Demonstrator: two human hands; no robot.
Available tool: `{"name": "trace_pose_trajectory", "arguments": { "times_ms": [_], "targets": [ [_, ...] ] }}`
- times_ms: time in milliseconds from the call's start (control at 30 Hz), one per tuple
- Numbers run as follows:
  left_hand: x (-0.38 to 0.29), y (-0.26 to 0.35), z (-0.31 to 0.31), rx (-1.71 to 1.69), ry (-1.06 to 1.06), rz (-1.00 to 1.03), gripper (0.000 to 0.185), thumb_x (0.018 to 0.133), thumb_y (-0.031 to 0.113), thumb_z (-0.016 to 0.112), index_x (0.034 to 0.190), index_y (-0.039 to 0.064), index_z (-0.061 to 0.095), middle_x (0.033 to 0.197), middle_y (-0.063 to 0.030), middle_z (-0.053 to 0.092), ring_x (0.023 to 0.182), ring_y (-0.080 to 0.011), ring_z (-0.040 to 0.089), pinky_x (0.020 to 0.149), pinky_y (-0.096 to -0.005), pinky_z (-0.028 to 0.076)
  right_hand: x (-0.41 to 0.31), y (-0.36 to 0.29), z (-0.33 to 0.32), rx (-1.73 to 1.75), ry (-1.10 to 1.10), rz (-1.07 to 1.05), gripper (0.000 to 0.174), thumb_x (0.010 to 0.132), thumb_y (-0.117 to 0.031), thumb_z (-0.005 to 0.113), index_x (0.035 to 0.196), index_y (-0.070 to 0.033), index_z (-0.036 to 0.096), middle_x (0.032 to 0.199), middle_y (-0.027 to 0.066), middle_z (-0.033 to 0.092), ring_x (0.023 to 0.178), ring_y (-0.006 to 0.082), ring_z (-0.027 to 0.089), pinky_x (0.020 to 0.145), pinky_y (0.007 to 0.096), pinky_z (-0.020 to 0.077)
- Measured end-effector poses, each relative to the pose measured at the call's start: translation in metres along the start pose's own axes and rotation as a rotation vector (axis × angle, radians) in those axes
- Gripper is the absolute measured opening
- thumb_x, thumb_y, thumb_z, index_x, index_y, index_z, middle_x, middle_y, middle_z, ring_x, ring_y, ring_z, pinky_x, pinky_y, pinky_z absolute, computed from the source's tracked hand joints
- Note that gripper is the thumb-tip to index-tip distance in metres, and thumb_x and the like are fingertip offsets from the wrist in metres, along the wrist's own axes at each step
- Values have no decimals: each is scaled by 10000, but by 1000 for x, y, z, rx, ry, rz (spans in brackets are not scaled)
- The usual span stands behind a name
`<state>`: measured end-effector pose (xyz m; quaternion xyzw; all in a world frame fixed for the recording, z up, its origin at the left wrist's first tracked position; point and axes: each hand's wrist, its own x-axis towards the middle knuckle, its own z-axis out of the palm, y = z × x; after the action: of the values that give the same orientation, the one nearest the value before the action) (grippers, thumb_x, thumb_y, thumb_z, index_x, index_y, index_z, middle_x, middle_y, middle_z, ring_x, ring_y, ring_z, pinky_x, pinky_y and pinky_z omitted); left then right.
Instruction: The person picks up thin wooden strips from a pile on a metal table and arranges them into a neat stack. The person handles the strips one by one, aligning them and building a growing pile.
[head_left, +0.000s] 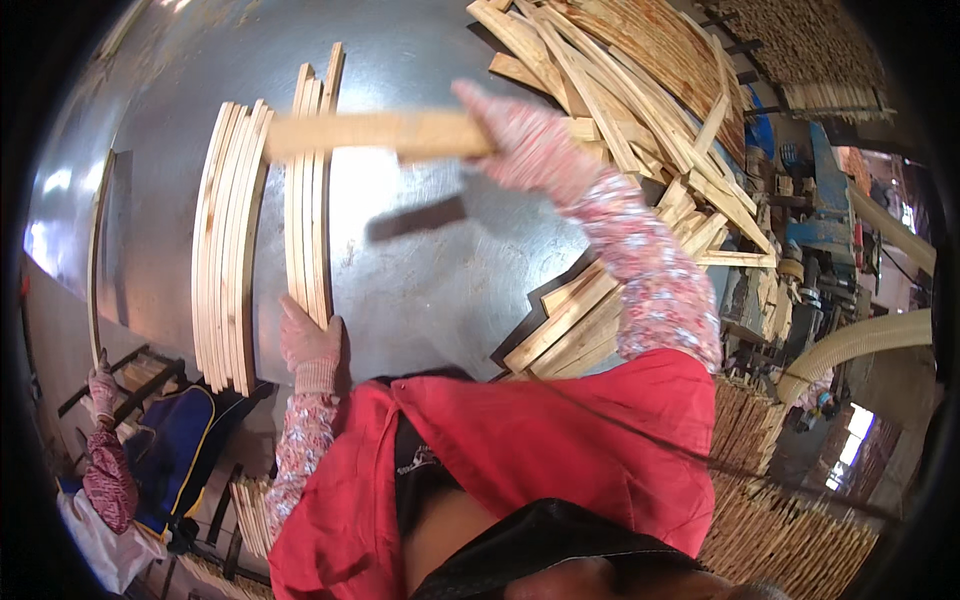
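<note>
In a gloved grip, my right hand (529, 142) holds one end of a short wooden board (375, 135), blurred by motion. The board is raised off the metal tabletop (442, 307), on which a dark shadow shows, and crosses over a narrow stack of wooden strips (304, 202). My left hand (309, 341), also gloved, clasps the near end of that stack, thumb on one side and fingers on the other. Left of it lies a wider row of similar strips (229, 247), side by side.
A loose heap of boards (622, 97) covers the far right of the table. More short boards (574, 322) lie by my right elbow. At left, a co-worker's gloved hand (103, 386) holds a long strip (97, 247). Blue machinery (825, 202) and a ribbed hose (862, 345) stand at right.
</note>
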<state>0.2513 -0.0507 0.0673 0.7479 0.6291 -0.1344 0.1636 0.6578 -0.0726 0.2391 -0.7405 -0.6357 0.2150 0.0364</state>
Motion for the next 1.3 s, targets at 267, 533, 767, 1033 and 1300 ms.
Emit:
{"name": "trace_pose_trajectory", "arguments": {
  "times_ms": [267,533,767,1033,1300],
  "targets": [
    [-31,98,-35,-599,246,553,1148,735,456,861,1568,-79,280,1539,-290,422,1409,-415,434,1198,-475,341,-20,3,-118,1122,296,-274,708,786,-426,877,1335,-79,594,1045,56,716,959,189,693,855,348,593],
    [-30,191,-25,-1036,-715,590,878,811,483,817,1473,12,485,1220,-247,701,1130,-343,692,987,-439,528,49,8,-40,2067,11,-351,615,939,-444,742,1341,-13,565,1100,113,666,909,236,668,815,407,597],
    [-5,79,-10,-282,-285,1,556,983,493,570,1247,4,580,1142,-279,705,1083,-452,680,924,-518,541,99,-4,195,1440,178,566,658,1015,-575,520,1308,10,591,1040,167,755,853,281,751,766,412,589],
    [0,31,-29,-325,326,35,1107,702,526,857,1521,-16,347,1280,-269,593,1130,-427,592,969,-484,501,135,-105,198,520,6,638,794,1036,-643,353,1305,68,581,1163,275,717,1161,417,678,1036,498,499],
    [-10,35,13,-14,283,52,1133,688,540,851,1549,15,335,1411,-246,495,1354,-412,426,1155,-530,332,94,-80,174,390,-160,300,1058,903,-802,489,1458,95,405,956,256,743,972,345,744,858,429,575]
  ]
}}
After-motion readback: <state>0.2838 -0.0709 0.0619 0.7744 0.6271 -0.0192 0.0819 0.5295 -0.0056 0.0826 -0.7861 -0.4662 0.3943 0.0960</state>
